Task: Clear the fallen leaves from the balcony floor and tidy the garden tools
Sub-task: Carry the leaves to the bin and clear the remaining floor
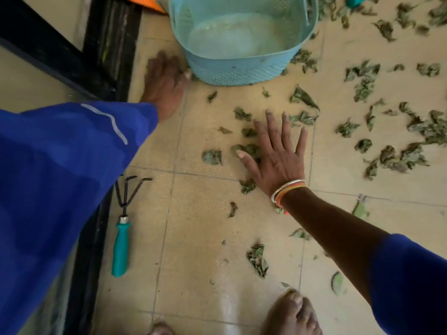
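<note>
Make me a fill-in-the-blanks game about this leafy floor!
1. The right hand lies flat, fingers spread, on dry ____.
2. The hand rake has ____ prongs.
3. The bangles are on the ____ wrist.
4. The left hand is next to the light blue ____.
Missing words: leaves, three, right, basket.

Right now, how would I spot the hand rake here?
Find the black frame edging the tiled floor on the left. Beside it, near the blue sleeve, lies the hand rake. Its teal handle and three bent black prongs set it apart from scattered leaves.
</note>
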A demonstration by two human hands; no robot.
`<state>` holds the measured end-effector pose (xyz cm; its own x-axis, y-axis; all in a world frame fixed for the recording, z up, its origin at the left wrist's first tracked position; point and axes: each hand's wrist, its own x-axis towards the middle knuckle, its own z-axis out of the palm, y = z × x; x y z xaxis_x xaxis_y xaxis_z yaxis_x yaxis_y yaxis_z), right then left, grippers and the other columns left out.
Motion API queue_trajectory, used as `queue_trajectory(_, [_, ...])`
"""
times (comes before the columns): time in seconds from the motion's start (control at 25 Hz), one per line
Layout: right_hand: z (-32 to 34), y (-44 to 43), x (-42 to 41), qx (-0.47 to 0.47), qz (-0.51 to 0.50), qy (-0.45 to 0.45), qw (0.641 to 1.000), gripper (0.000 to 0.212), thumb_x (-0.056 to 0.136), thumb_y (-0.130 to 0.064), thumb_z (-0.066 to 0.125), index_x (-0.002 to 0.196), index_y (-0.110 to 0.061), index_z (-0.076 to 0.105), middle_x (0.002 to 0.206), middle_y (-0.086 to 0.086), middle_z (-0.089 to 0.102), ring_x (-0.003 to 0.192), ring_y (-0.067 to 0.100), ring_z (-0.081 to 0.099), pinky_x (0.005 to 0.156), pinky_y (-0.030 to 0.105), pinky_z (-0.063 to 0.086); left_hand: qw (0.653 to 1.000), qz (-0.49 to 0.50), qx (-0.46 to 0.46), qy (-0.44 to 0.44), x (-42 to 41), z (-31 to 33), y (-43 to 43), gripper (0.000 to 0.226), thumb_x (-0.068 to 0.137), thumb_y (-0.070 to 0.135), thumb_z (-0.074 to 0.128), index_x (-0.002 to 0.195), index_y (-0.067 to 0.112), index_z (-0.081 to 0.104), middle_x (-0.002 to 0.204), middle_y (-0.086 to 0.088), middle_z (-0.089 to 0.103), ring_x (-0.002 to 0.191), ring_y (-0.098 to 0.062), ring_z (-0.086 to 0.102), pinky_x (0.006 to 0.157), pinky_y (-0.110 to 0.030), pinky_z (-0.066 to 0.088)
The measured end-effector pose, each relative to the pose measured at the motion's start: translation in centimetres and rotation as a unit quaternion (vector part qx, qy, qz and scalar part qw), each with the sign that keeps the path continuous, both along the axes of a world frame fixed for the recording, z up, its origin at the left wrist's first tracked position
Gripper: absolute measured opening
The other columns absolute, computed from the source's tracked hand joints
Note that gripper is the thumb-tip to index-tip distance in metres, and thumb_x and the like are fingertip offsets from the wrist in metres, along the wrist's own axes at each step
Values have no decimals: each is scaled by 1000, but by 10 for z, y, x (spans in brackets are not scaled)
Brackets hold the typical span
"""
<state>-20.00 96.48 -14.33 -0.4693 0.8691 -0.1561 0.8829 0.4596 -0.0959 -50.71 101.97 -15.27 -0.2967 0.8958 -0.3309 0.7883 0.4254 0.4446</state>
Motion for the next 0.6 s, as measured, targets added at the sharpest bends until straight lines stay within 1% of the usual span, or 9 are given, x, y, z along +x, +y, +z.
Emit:
queue_trajectory(0.04, [0,-1,11,-4,-17,3,1000,78,96,-71,19,157,-22,15,166,5,2,152,31,-5,117,65,2,1000,-10,19,-21,12,1,-4,67,102,51,26,159,18,13,167,-9,2,154,-25,-2,125,-40,0])
queue_trajectory(0.12, [1,-8,30,-10,-57,10,998,80,94,-72,20,157,-23,15,166,5,3,152,31,-4,117,65,4,995,-43,58,-73,45,9,-27,58,106,41,27,160,23,12,167,0,5,154,-15,0,125,-33,2])
queue_trajectory(0.16, [0,-12,37,-15,-74,16,997,81,94,-73,20,157,-23,15,166,5,4,152,31,-3,117,65,5,992,-64,66,-83,62,12,-43,56,107,37,28,160,24,12,167,2,5,153,-12,0,124,-30,3])
queue_trajectory(0.28, [-1,-29,50,-21,-92,41,995,86,91,-75,19,157,-20,16,166,5,6,152,31,1,117,65,9,982,-164,78,-61,107,15,-90,56,106,35,28,159,20,17,167,1,9,153,-9,0,123,-26,6])
queue_trajectory(0.36, [-5,-45,51,-13,-105,47,993,90,89,-76,23,157,-18,15,166,7,5,152,31,2,118,63,8,970,-218,83,-73,127,9,-110,57,106,37,30,157,15,21,166,-2,14,153,-9,2,123,-25,7])
queue_trajectory(0.4, [-7,-53,49,-13,-117,50,992,92,89,-76,26,157,-16,15,166,8,4,152,32,2,119,62,7,965,-230,92,-84,133,6,-116,57,106,37,32,157,12,24,165,-4,17,153,-11,4,123,-26,8])
queue_trajectory(0.48, [-14,-67,41,-18,-114,61,991,91,90,-73,31,157,-13,15,165,10,6,152,32,3,120,60,7,959,-236,132,-81,143,-1,-124,57,106,36,36,155,8,27,165,-8,19,154,-17,8,125,-34,13])
queue_trajectory(0.56, [-19,-66,32,-23,-65,97,993,80,96,-63,33,156,-13,18,165,10,9,152,32,3,119,60,10,964,-212,158,-38,146,-8,-120,60,106,40,36,155,7,27,165,-12,17,154,-24,7,125,-44,15])
queue_trajectory(0.6, [-20,-57,27,-20,-42,122,991,74,98,-57,35,156,-13,19,165,10,10,152,32,4,119,60,12,967,-196,163,-12,146,-11,-112,61,105,42,34,155,8,26,165,-13,16,154,-25,7,124,-47,15])
